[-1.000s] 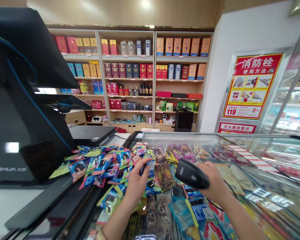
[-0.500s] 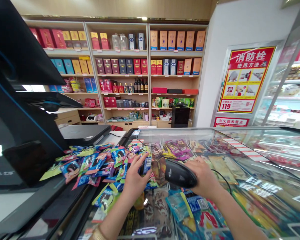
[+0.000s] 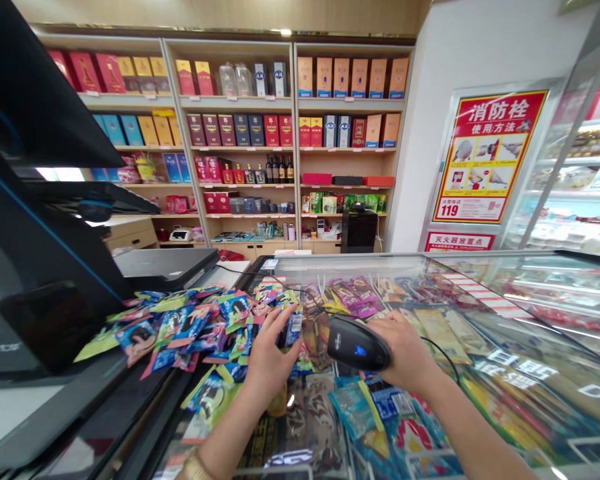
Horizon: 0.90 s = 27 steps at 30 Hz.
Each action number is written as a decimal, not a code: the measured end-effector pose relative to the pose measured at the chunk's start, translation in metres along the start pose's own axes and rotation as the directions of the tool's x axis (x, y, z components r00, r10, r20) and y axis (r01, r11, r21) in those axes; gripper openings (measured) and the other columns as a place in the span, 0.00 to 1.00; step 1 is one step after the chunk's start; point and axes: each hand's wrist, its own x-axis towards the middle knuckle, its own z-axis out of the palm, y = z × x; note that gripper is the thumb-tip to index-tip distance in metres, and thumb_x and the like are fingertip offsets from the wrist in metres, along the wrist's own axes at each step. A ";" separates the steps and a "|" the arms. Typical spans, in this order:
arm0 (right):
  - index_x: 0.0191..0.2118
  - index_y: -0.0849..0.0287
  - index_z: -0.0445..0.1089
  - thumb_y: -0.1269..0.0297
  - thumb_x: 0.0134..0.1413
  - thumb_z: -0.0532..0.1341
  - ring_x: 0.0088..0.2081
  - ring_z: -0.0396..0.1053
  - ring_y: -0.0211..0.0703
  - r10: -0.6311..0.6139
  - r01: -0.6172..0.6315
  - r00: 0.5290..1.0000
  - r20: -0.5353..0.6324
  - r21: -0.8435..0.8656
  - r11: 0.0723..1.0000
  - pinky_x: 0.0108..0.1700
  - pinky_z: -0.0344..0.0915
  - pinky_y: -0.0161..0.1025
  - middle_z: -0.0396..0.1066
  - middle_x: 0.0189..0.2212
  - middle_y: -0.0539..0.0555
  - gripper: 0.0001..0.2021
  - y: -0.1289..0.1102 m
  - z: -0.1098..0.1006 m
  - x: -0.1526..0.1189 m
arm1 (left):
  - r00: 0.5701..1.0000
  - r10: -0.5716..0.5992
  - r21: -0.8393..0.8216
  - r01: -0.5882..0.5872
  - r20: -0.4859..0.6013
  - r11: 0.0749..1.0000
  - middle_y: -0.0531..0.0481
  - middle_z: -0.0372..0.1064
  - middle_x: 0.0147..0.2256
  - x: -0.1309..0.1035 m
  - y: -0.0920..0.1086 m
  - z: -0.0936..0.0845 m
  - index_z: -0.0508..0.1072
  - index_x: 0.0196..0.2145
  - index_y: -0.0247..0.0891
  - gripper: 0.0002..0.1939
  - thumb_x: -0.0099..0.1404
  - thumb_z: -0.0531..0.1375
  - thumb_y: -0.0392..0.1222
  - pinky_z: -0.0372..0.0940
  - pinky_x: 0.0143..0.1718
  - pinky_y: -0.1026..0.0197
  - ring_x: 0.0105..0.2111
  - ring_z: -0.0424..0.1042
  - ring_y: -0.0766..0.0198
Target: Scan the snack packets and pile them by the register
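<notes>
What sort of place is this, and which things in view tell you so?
Probably a shop's checkout counter: the right hand holds a barcode scanner, small snack packets lie piled up, and boxed goods line the shelves behind.

R hand [image 3: 400,350] holds blk scanner [image 3: 359,344], blue light on; L hand [image 3: 273,353] w/ fingers spread at snack pkts [image 3: 195,327], ctr-left; red poster [image 3: 491,157] upper R.

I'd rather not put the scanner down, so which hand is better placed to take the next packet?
Probably the left hand: its fingers are spread right by a barcoded packet, while the right hand grips the scanner.
</notes>
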 end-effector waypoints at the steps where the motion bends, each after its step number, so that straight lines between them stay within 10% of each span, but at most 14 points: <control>1: 0.31 0.57 0.68 0.56 0.43 0.66 0.29 0.65 0.40 0.000 0.000 1.000 0.000 0.005 1.000 0.36 0.48 0.40 0.71 0.26 0.50 0.11 0.000 0.000 0.000 | 1.000 0.001 0.003 -0.001 0.003 1.000 0.46 0.68 0.54 0.000 0.000 0.000 0.69 0.56 0.45 0.27 0.57 0.60 0.36 0.61 0.58 0.52 0.58 0.64 0.55; 11: 0.35 0.57 0.70 0.67 0.43 0.58 0.33 0.69 0.43 0.097 -0.136 0.972 -0.216 -0.176 0.975 0.38 0.53 0.39 0.75 0.31 0.53 0.09 0.041 -0.018 -0.009 | 0.979 0.047 0.008 -0.049 0.201 0.999 0.39 0.59 0.59 -0.009 0.025 0.012 0.63 0.60 0.39 0.27 0.63 0.51 0.34 0.58 0.61 0.49 0.61 0.59 0.53; 17: 0.31 0.56 0.71 0.59 0.45 0.59 0.30 0.70 0.46 0.225 -0.309 0.928 -0.295 -0.280 0.909 0.35 0.57 0.39 0.75 0.28 0.54 0.08 0.075 -0.025 -0.018 | 0.858 0.112 0.025 -0.144 0.502 0.989 0.36 0.52 0.63 -0.014 0.058 0.053 0.59 0.63 0.36 0.32 0.60 0.47 0.27 0.56 0.61 0.52 0.62 0.57 0.54; 27: 0.35 0.55 0.73 0.60 0.46 0.58 0.29 0.71 0.48 0.283 -0.382 0.903 -0.323 -0.301 0.874 0.33 0.58 0.39 0.76 0.28 0.56 0.11 0.091 -0.021 -0.024 | 0.758 0.096 0.111 -0.217 0.645 0.970 0.43 0.39 0.68 -0.013 0.061 0.092 0.53 0.65 0.54 0.42 0.56 0.52 0.25 0.50 0.62 0.39 0.66 0.45 0.43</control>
